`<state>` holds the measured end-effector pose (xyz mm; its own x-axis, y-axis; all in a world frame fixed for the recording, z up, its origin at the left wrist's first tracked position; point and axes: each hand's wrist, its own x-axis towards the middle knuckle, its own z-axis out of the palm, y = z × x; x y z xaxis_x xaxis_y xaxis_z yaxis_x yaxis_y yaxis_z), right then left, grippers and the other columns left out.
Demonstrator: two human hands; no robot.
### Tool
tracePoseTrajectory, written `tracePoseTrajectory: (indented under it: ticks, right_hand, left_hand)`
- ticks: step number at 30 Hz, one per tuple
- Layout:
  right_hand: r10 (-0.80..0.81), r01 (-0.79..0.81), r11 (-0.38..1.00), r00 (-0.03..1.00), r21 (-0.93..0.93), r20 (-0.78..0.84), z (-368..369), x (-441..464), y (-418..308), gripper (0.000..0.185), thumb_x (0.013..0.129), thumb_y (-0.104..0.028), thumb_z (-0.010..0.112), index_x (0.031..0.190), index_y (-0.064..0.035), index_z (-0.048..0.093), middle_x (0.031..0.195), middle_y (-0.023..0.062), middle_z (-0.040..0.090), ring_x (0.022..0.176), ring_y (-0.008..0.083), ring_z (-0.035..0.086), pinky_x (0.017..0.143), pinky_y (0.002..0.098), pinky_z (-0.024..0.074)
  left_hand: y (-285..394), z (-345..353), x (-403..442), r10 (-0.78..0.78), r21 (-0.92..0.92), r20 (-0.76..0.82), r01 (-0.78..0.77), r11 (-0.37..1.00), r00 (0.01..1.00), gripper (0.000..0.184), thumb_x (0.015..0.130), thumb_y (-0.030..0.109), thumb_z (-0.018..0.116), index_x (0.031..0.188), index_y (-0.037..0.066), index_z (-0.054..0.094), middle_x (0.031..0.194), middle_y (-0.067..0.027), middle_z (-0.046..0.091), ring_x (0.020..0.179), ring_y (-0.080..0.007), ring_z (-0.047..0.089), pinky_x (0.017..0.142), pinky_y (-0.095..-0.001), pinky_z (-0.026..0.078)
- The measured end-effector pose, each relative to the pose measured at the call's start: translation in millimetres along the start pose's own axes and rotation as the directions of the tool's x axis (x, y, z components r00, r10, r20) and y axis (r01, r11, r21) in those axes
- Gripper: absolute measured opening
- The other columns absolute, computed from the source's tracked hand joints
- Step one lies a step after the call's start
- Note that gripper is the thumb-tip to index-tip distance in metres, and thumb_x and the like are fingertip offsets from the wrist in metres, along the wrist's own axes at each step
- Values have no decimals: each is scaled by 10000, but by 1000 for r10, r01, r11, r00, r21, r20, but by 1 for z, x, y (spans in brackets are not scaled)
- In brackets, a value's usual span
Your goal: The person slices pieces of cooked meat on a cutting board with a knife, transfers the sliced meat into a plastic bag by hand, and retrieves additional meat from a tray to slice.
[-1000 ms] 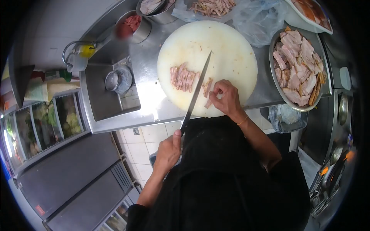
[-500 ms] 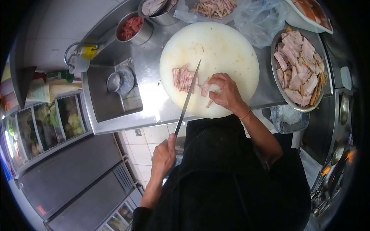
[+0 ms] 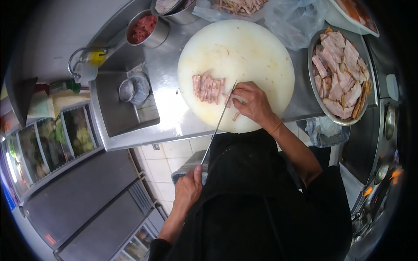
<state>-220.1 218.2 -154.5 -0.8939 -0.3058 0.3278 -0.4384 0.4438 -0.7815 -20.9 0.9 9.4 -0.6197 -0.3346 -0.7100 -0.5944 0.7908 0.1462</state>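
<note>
Black clothing (image 3: 244, 191) is filling the bottom centre of the frame, nearest to the camera; just left of it, the left hand (image 3: 187, 190) is gripping the handle end of a long knife (image 3: 214, 134), the fingers wrapping round it and the thumb lying along the top. From there the blade is slanting up and to the right, over the near edge of a round white cutting board (image 3: 257, 52); its tip is ending beside the right hand (image 3: 254, 103).

That right hand is reaching in from the right, a thin orange band (image 3: 275, 127) circling its wrist; its fingers are bending down close to the blade, though whether they are pinching any meat cannot be told. A small scrap of meat (image 3: 236, 115) is lying below its fingertips; a row of sliced meat (image 3: 208, 88) is resting on the board left of the blade, the cut pieces sitting side by side.

Around the board a steel counter (image 3: 167, 65) is stretching; at its left a sink (image 3: 114, 82) is holding a small metal cup (image 3: 126, 90), while at the right an oval metal dish (image 3: 339, 124) is bearing a heap of larger meat pieces (image 3: 337, 89).

Farther off, at upper left, a metal pot (image 3: 157, 37) is containing red meat (image 3: 143, 29); at the top, a clear plastic bag (image 3: 294, 26) is lying crumpled beside a pile of meat strips (image 3: 241, 6); at upper right, a white tray (image 3: 344, 21) is standing partly outside the frame.
</note>
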Motion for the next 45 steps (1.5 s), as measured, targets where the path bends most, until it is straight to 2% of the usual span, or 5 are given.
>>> tracePoseTrajectory:
  ticks: [7,16,19,22,45]
  right_hand:
    - [-12,12,1000,1000,-16,6,3,3,1,234,770,-38,722,1003,-23,750,1052,116,705,1004,303,664,880,402,567]
    - [206,-212,932,977,295,50,-27,1,-5,295,759,5,705,1045,-49,754,1088,112,693,1006,304,654,896,385,557]
    - [-62,53,995,992,85,106,-41,-9,-16,298,773,34,720,1067,-18,739,1070,119,686,988,311,654,863,371,564]
    - [-79,64,995,969,73,236,-30,-16,-7,300,773,65,714,1062,-11,731,1072,117,681,976,304,652,860,357,563]
    - [-49,45,997,996,-62,-72,-10,-23,-2,171,793,-37,799,944,-1,727,1030,95,700,959,284,673,823,376,573]
  left_hand:
    - [4,20,32,206,68,-80,-201,977,975,591,1094,457,425,901,-30,701,818,-368,668,848,-583,645,746,-640,515]
    - [23,-7,48,63,-142,-97,-77,987,993,766,1098,547,327,894,-96,689,873,-400,655,926,-587,631,869,-601,480]
    - [18,-4,38,61,-169,-34,-66,983,998,781,1098,556,303,900,-98,682,877,-400,653,946,-586,628,884,-595,469]
    - [16,2,39,83,-163,41,-76,984,996,796,1096,568,286,909,-96,683,884,-397,655,960,-587,622,895,-595,463]
    - [2,10,12,107,-179,59,-95,979,992,596,1110,459,370,984,-28,689,924,-372,661,964,-586,616,840,-615,466]
